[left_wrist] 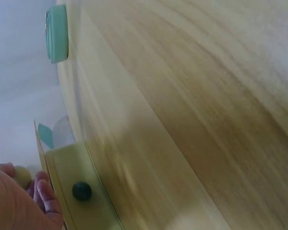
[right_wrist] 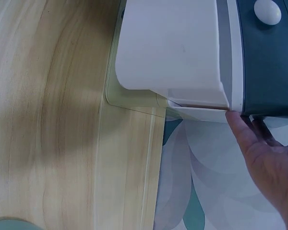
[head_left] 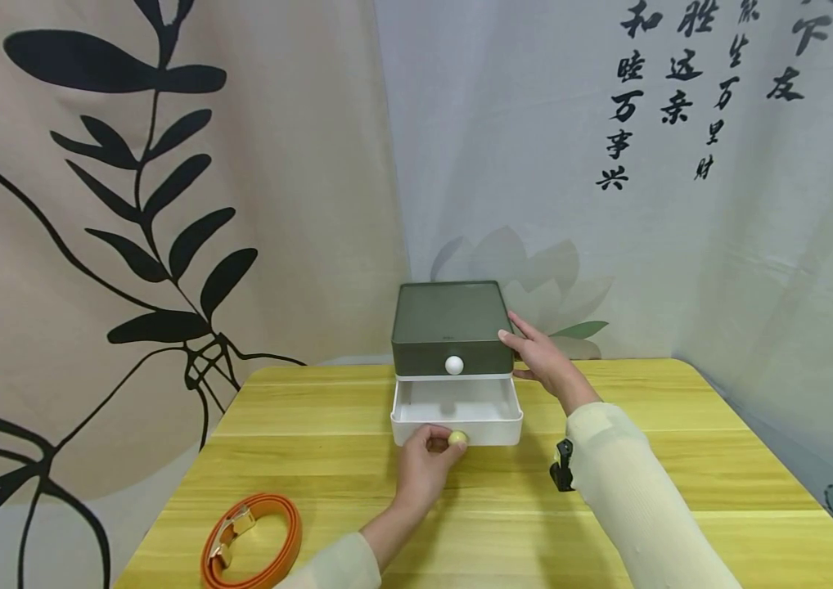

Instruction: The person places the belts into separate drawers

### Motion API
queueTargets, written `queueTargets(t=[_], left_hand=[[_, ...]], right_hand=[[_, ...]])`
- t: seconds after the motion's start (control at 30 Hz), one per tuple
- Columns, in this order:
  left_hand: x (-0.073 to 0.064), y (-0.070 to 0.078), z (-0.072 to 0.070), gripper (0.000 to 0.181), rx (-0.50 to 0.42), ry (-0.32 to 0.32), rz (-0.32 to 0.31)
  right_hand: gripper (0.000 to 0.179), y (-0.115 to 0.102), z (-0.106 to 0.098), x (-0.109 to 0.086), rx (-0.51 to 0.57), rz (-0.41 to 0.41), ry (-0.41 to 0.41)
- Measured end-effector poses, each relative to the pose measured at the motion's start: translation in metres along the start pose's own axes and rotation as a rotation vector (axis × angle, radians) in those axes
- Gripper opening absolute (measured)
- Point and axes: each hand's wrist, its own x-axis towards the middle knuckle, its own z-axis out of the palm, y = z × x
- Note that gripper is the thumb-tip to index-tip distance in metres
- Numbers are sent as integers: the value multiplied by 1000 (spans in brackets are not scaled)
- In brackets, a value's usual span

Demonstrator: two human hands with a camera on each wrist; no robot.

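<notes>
A small stacked drawer unit [head_left: 453,315] with a dark green upper tier and white knob stands at the table's far side. Its white drawer [head_left: 493,433] is pulled out, and the inside visible in the head view looks bare. My left hand [head_left: 424,466] pinches that drawer's yellow knob [head_left: 457,438] between thumb and finger. Beneath lies a yellowish lower drawer [left_wrist: 69,184] with a dark knob [left_wrist: 81,191], hidden in the head view. With fingers spread, my right hand [head_left: 545,360] touches the unit's right side; fingertips [right_wrist: 234,115] meet the white frame in the right wrist view.
An orange coiled belt [head_left: 287,540] with a gold-coloured buckle lies at the front left of the wooden table [head_left: 335,466]. A green rounded item [left_wrist: 57,33] rests toward the right, hidden in the head view. Printed cloth [head_left: 313,164] hangs behind the table.
</notes>
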Motion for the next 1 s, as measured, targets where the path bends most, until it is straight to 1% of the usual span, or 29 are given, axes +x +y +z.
queueTargets(t=[0.13, 0.37, 0.57, 0.8, 1.0], left_hand=[[-3, 0, -1, 18, -18, -7, 0], [-10, 4, -4, 19, -12, -17, -6], [-15, 8, -6, 21, -24, -31, -8], [-18, 10, -6, 21, -48, -30, -25], [-19, 8, -5, 21, -60, -31, -30]], right_hand=[[68, 0, 0, 0, 1, -3, -1], [68, 0, 1, 0, 18, -3, 2], [67, 0, 1, 1, 23, -1, 6], [68, 1, 0, 2, -2, 3, 7], [69, 1, 0, 2, 5, 2, 5]])
